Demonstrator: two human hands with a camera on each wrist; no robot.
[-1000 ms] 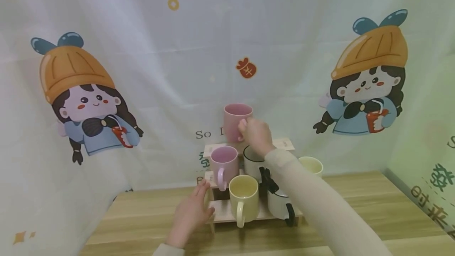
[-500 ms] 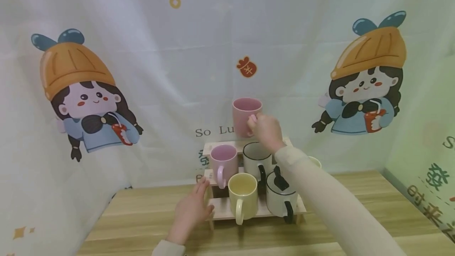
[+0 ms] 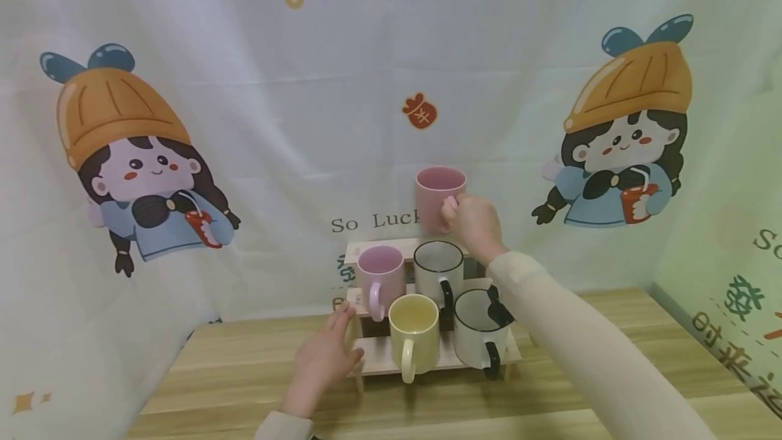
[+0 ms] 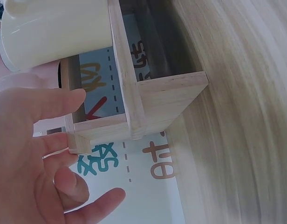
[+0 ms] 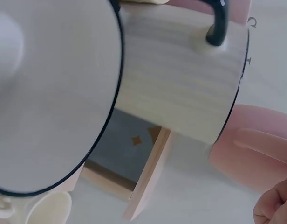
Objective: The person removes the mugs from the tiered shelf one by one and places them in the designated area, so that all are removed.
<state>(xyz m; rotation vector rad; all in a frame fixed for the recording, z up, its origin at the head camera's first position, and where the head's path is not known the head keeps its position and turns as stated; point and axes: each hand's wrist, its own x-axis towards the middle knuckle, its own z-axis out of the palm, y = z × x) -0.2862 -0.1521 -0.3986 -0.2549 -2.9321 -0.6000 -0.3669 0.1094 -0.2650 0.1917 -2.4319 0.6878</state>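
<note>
My right hand (image 3: 479, 223) grips the handle of a pink mug (image 3: 430, 202) at the top of a wooden tiered rack (image 3: 373, 355). Whether that mug's base touches the top shelf I cannot tell. In the right wrist view the pink mug (image 5: 246, 144) lies beyond two white, dark-rimmed mugs. My left hand (image 3: 326, 352) rests against the rack's left end, fingers extended; in the left wrist view its fingertips (image 4: 78, 98) meet the shelf edge.
A lilac mug (image 3: 381, 277) and a white mug (image 3: 436, 273) stand on the middle shelf. Below are a yellow mug (image 3: 415, 331) and another white mug (image 3: 479, 324). A pale cup (image 5: 50, 210) shows low in the right wrist view. A printed cloth (image 3: 366, 121) hangs behind.
The right hand has carried the pink mug rightward and slightly up along the top shelf. My left hand stays at the rack's side. The sleeve now hides the yellow mug at right.
</note>
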